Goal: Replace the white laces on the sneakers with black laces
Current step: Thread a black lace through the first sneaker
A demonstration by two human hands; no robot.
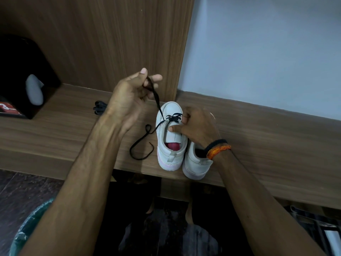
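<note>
Two white sneakers stand side by side on a wooden shelf [64, 130], toes pointing away from me. The left sneaker [170, 145] has a black lace [156, 97] crossed through its front eyelets. My left hand [129, 97] is raised above the shelf and pinches one end of that lace, pulling it up taut. The lace's other end lies looped on the shelf [142, 145] left of the shoe. My right hand [197, 126] grips the left sneaker at its tongue and eyelet edge, thumb on the tongue. The right sneaker [197, 163] is partly hidden under my right wrist.
A bundled spare black lace [99, 107] lies on the shelf behind my left wrist. A black box [24, 80] with a grey object stands at the far left. A wooden panel [129, 43] rises behind, and a pale wall [267, 52] is to the right. A green bin [27, 231] sits below left.
</note>
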